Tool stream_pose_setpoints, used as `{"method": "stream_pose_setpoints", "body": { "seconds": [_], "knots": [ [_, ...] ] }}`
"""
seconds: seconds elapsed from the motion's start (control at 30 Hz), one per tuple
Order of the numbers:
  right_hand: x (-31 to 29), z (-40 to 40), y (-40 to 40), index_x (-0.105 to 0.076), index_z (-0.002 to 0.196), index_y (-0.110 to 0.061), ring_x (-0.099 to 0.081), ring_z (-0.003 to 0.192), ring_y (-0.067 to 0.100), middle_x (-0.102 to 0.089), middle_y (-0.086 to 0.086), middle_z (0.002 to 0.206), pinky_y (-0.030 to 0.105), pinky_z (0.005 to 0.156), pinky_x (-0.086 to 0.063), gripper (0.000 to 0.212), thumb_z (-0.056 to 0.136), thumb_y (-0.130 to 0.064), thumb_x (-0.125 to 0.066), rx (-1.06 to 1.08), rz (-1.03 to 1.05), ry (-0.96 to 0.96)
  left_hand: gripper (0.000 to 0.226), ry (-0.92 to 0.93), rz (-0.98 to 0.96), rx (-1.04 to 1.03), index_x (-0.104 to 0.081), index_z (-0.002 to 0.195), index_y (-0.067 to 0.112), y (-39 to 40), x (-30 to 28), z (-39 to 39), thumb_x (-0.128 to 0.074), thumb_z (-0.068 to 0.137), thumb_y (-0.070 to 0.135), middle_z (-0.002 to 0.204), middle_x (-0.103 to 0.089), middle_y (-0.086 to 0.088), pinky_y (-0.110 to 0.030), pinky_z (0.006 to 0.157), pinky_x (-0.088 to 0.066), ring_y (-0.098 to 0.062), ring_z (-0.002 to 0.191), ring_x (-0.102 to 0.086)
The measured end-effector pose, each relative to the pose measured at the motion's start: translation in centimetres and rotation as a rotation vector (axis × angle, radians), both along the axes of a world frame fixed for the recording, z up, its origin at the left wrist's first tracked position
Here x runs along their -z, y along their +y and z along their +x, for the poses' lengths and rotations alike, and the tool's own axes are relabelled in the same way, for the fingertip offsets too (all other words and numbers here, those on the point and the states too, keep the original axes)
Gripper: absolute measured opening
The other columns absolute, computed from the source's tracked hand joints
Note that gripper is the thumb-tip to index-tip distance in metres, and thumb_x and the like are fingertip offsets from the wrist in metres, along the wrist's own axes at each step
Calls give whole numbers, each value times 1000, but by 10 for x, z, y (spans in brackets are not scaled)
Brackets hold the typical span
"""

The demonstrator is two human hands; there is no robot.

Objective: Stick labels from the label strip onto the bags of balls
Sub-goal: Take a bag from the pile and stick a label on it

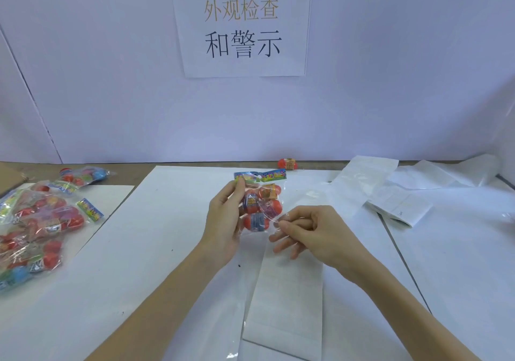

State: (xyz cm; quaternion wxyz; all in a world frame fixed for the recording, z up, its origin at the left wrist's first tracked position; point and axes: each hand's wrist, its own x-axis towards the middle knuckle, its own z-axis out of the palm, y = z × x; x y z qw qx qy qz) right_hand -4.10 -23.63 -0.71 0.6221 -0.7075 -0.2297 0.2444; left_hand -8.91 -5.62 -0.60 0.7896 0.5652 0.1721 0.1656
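A clear plastic bag of red balls [259,207], topped by a colourful card header, is held upright above the middle of the counter [139,249]. It is clamped along its left edge by the left hand [225,221]; the right hand [306,232] has its fingers [281,222] pinched together at the bag's lower right corner, seemingly on a transparent label. The white label strip [287,305] lies toward the near edge. Bags piled at the left edge [36,226] appear still unlabelled, though that cannot be confirmed.
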Motion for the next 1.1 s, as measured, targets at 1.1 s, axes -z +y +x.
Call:
{"method": "stream_pose_setpoints", "body": {
  "seconds": [1.1],
  "knots": [
    [15,25,-19,-73,112,-23,-57,119,18,-68,-7,118,34,107,-34,13,101,-28,-67,201,-635,-734,25,-192,744,-245,-78,94,13,3,11,1,-59,100,-4,122,-48,-4,-19,81,-53,-2,89,-67]
  ]
}}
